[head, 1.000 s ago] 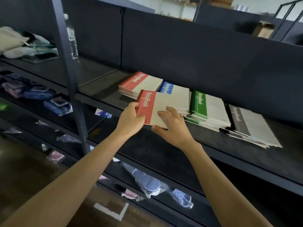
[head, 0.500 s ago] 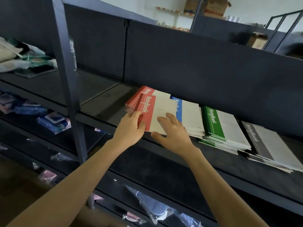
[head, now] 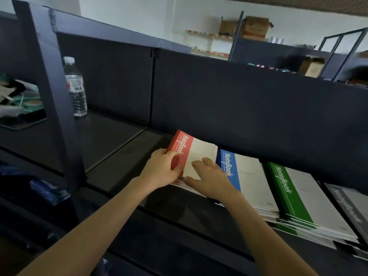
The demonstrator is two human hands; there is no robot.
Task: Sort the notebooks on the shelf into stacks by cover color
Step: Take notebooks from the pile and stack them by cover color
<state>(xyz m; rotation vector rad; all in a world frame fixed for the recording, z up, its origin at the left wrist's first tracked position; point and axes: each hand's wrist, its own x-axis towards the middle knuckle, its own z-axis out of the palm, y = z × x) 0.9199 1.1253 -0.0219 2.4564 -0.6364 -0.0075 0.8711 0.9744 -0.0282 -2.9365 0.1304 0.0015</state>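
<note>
Seen from my own head, looking down along both bare forearms to a dark metal shelf (head: 123,156).

My left hand (head: 163,171) grips the near spine corner of a red notebook (head: 192,154). The fingers are curled around its edge, with the thumb on the red band. My right hand (head: 212,181) lies on the white part of the same cover, fingers straight and spread, pressing down rather than gripping. I judge that the curled hand steers the corner while the flat one pins the cover, so the notebook comes square onto the pile.

The notebook rests on top of the red stack (head: 180,184), whose page edges show just below my left hand. It is the leftmost of four piles in a row along the shelf. The blue stack (head: 242,176) is just beside it on the right, then the green stack (head: 296,200), then a grey stack (head: 350,208) cut off by the frame edge. Each pile shows one cover colour on top, spines on the same side, so the sorting looks nearly done.

A clear water bottle (head: 76,88) stands well to the left, beside the upright post (head: 51,96). A dark back panel (head: 239,106) closes the shelf behind the piles.
</note>
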